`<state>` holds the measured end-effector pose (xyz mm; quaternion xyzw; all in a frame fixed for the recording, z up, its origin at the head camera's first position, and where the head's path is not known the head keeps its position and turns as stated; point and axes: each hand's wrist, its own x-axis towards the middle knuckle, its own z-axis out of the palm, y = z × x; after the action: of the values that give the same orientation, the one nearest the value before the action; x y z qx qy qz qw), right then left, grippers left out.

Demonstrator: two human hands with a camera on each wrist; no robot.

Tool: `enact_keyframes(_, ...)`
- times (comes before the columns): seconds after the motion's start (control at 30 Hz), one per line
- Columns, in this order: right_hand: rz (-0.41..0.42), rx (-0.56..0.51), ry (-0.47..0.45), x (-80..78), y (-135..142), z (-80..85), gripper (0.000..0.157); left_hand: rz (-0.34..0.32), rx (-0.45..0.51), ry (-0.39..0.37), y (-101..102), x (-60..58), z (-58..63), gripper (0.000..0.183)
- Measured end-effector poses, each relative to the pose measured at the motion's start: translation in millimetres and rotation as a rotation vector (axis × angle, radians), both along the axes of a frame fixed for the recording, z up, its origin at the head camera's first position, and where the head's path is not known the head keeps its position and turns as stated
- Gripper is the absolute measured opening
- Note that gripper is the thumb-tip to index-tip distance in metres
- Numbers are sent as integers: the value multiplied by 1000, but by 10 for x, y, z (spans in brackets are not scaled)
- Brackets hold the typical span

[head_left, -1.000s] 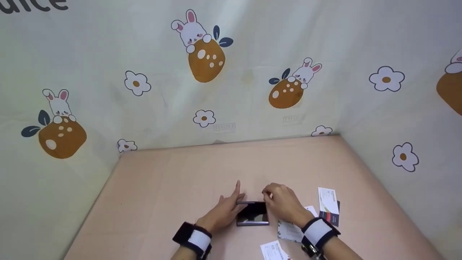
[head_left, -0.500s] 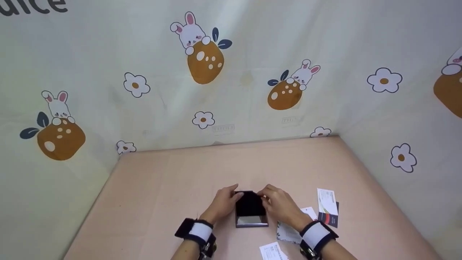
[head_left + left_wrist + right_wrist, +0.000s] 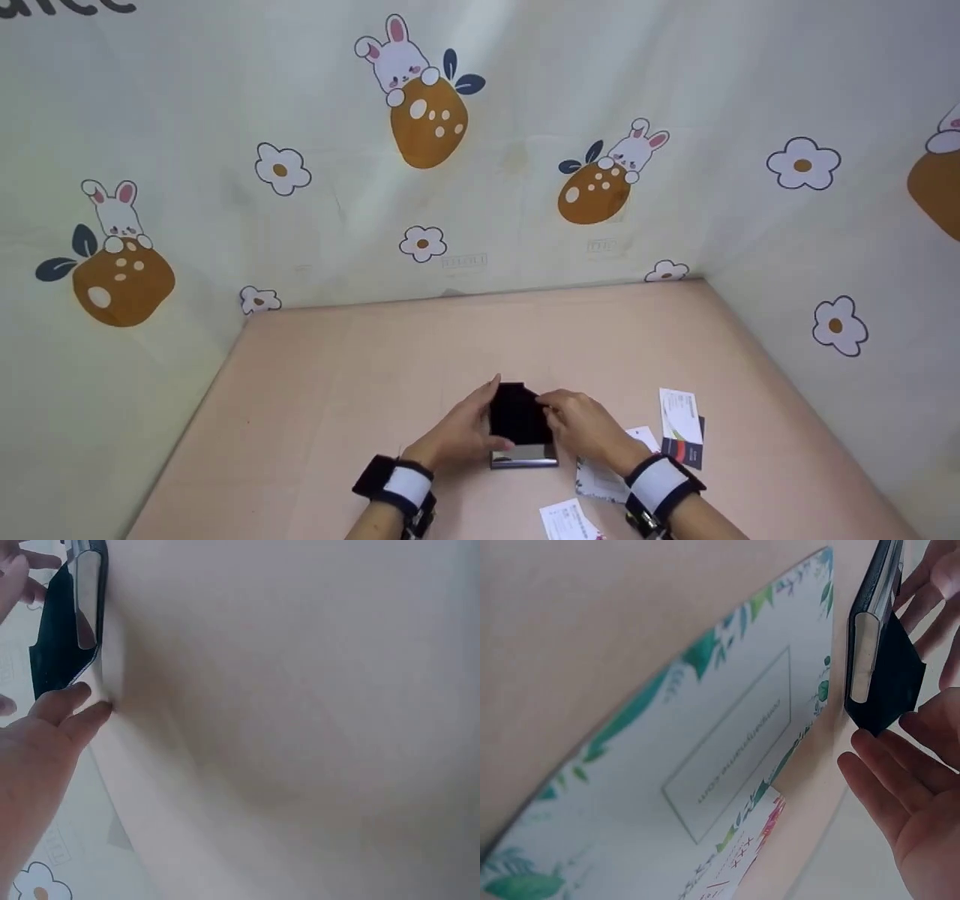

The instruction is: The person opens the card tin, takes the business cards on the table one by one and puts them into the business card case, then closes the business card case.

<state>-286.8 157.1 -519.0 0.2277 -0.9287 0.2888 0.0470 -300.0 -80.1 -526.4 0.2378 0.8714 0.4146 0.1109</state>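
A card case [image 3: 525,459] with a black flap [image 3: 517,416] and a shiny metal-like lower part sits on the table, its flap folded open away from the person. My left hand [image 3: 461,429] holds the left edge, its thumb across the lower left of the flap. At the flap's upper right corner, my right hand [image 3: 589,424] pinches the edge with thumb and fingers. The right wrist view shows the case [image 3: 866,652] from its side, the right fingers [image 3: 885,772] touching the flap's tip. In the left wrist view, part of the case [image 3: 90,592] is cut off by the frame.
A card with a leafy border [image 3: 727,742] lies right of the case, partly under the right forearm. A white card [image 3: 564,519] is near the front. White and dark cards [image 3: 681,420] overlap farther right. Patterned cloth walls [image 3: 517,195] surround the pink tabletop [image 3: 337,375].
The black flap has swung open and reaches farther away from the person. The left thumb has moved down along the flap. The right hand has stayed near the right corner.
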Motion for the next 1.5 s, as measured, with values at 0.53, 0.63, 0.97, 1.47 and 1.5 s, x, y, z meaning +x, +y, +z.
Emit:
enact_keyframes(0.53,27,43,-64,-7,22,-43,33,-50,-180,-77,-77,-52,-15,104)
enact_keyframes(0.63,20,38,-76,-5,21,-19,34,-37,-175,-102,-76,-55,10,105)
enact_keyframes(0.97,-16,71,97,101,14,-28,32,-10,-131,-122,-106,-20,-25,108)
enact_keyframes(1.47,-176,157,205,656,-91,116,70,9,-126,-143,-102,-7,-36,107)
enact_keyframes(1.5,-177,165,211,697,-104,134,71,14,-124,-147,-102,-8,-33,107)
